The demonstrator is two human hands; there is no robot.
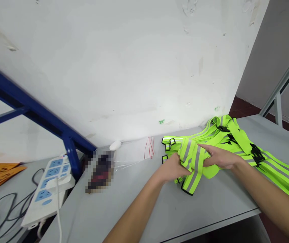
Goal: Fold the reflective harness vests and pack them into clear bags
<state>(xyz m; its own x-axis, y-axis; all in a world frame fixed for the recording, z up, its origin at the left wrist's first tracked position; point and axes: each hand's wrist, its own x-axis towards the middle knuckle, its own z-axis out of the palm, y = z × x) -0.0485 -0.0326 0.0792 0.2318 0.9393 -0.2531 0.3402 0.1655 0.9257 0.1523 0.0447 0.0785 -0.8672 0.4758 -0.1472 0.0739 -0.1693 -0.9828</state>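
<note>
Hidden fingers: several on the left hand and the right hand disappear behind the strap.
Pixelated patch: a dark thing, left of centre, is blocked out; what it is cannot be told.
Cut off: the pile runs out at the right edge, the orange sheet at the left, both forearms at the bottom.
Hard to make out: the clear bags overlap, and dark cables tangle at lower left; neither can be counted.
Strap: folded green with grey stripes, right of centre, between the hands and touching both, over the near left part of the pile.
Left hand: closed on the strap's left side.
Right hand: grasping the strap's right side; its forearm crosses in front of the pile.
Slides: four black ones at the pile's left end, one more at the strap's lower tip.
Clips: black, more than one in the pile, too overlapped to count.
Worktop: one white oval beside the bags, against the wall.
Power strip: one, lower left, with one white plug covering part of it.
Frame: one blue, left side.
</note>
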